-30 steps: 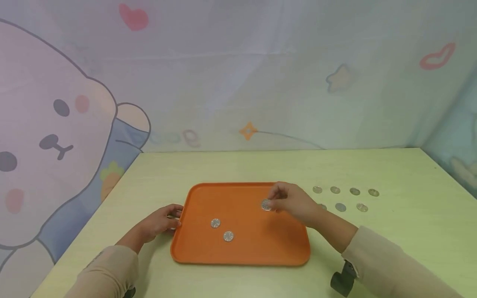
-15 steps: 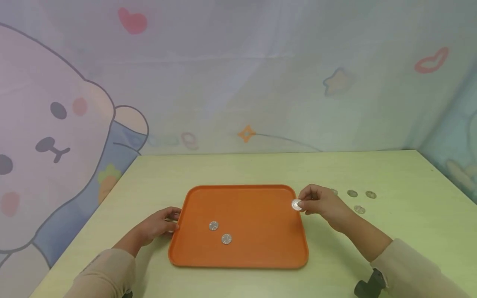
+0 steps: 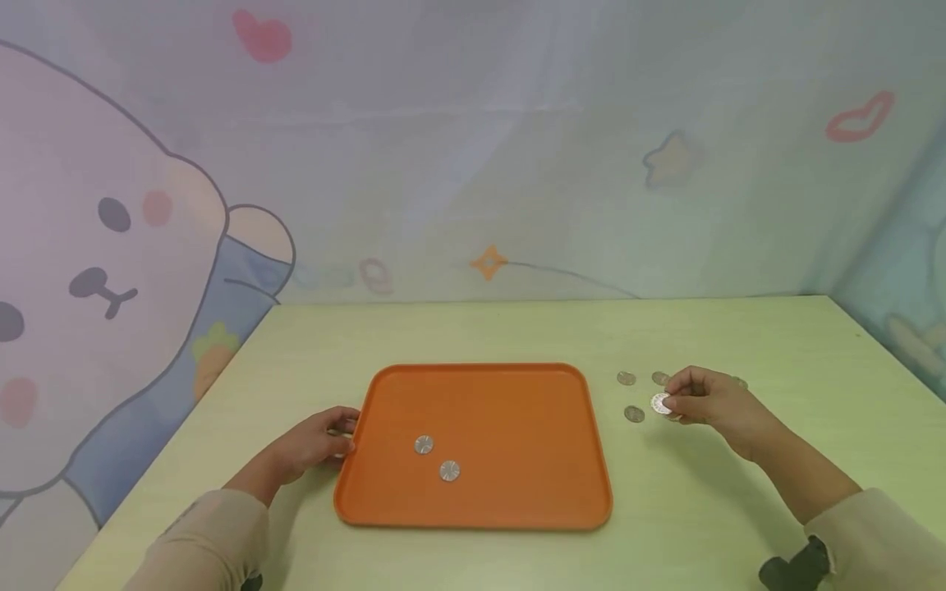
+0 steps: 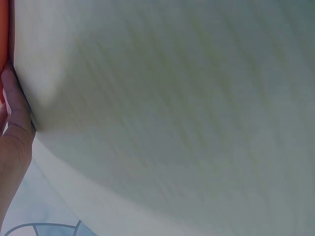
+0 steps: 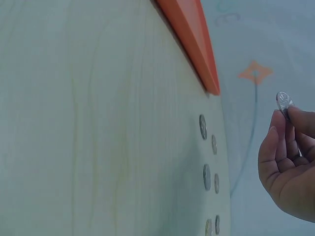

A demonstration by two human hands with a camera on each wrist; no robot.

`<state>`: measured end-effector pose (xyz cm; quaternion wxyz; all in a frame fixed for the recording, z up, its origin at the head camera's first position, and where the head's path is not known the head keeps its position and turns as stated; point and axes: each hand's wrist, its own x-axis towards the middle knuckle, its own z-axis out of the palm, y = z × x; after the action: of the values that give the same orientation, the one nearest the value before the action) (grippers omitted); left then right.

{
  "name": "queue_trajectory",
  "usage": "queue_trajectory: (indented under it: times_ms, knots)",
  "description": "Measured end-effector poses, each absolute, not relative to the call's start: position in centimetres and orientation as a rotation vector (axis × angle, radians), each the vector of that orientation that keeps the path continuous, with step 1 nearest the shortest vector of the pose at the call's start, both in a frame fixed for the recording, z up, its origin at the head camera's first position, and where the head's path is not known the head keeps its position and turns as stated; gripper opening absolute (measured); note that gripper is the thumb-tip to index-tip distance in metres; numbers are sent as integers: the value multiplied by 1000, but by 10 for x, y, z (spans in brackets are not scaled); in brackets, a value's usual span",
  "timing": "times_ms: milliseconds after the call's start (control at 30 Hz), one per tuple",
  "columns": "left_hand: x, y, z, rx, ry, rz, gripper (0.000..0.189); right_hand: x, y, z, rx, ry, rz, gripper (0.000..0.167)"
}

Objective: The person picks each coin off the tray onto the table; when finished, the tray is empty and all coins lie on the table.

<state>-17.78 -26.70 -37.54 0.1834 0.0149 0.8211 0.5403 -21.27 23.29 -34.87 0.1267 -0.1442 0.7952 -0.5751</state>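
Observation:
My right hand [image 3: 727, 410] pinches a silver coin [image 3: 660, 403] between thumb and fingertips, held above the table right of the orange tray [image 3: 510, 509]. In the right wrist view the pinched coin [image 5: 283, 102] stands out past the fingertips, and the other fingers curl below it. My left hand [image 3: 314, 442] rests at the tray's left rim, its fingertips and thumb against the edge. The left wrist view shows fingers [image 4: 18, 105] lying along the side of the tray. Two silver coins, one [image 3: 424, 444] behind the other [image 3: 449, 470], lie flat in the tray's left half.
Several more coins lie in two rows on the pale table [image 3: 473, 332] right of the tray, including a back-row coin [image 3: 626, 378] and a front-row coin [image 3: 634, 414]. My right hand hides part of the rows. A printed cloth [image 3: 443, 164] hangs behind the table.
My right hand has moved right with the pinched coin, from over the tray to over the coin rows. My left hand has stayed at the rim; the two coins in the tray have not moved.

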Motion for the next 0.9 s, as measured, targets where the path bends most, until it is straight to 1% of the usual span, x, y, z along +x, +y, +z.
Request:
queue_trajectory:
  times_ms: [100,333,600,900]
  knots:
    - [-179,-267,-374,37,2327,1518,44,-215,245,-350,-394,2358,-1642,21]
    - [-181,-268,-373,12,2337,1510,45,-220,274,-354,-317,2445,-1586,20]
    - [-181,-265,-372,27,2353,1496,45,-224,313,-364,-217,2539,-1474,30]
    - [-181,-265,-373,1,2351,1493,45,-231,333,-372,-107,2559,-1392,35]
